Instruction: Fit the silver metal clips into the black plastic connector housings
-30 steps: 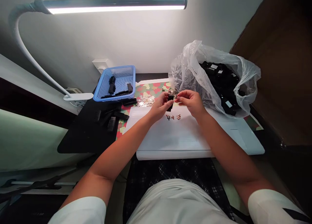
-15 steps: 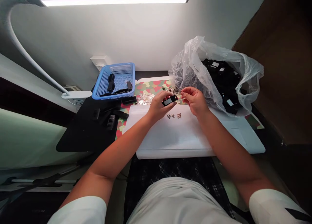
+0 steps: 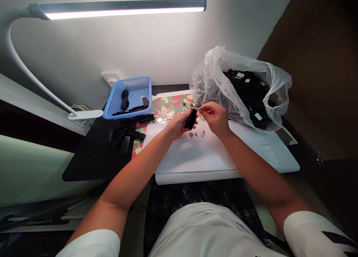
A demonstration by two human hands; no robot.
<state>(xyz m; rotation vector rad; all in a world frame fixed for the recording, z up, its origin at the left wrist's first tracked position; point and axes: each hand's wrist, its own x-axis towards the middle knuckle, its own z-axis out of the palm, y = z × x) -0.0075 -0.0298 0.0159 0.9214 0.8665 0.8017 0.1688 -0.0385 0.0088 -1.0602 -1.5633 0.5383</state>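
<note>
My left hand (image 3: 178, 125) is closed round a small black plastic case (image 3: 191, 119), held tilted above the white sheet (image 3: 195, 156). Close to the case's upper end, my right hand (image 3: 215, 117) pinches with thumb and forefinger; whatever sits between the fingertips is too small to make out. Just below the hands, a few small metal pieces (image 3: 195, 134) lie in a row on the sheet. Behind the hands is a heap of small metal parts (image 3: 190, 105). Flat shiny metal pieces (image 3: 164, 116) are spread out to the left of it.
A blue basket (image 3: 104, 113) with several black parts stands at the back left. More black pieces (image 3: 125, 143) lie on the black tabletop (image 3: 86, 156). At the back right is a clear plastic bag (image 3: 207, 70) full of black cases. A lamp (image 3: 123, 7) hangs overhead.
The black case has been turned in my left hand: its light label no longer shows and it stands more upright. My right fingertips remain close to it. The camera view has shifted slightly.
</note>
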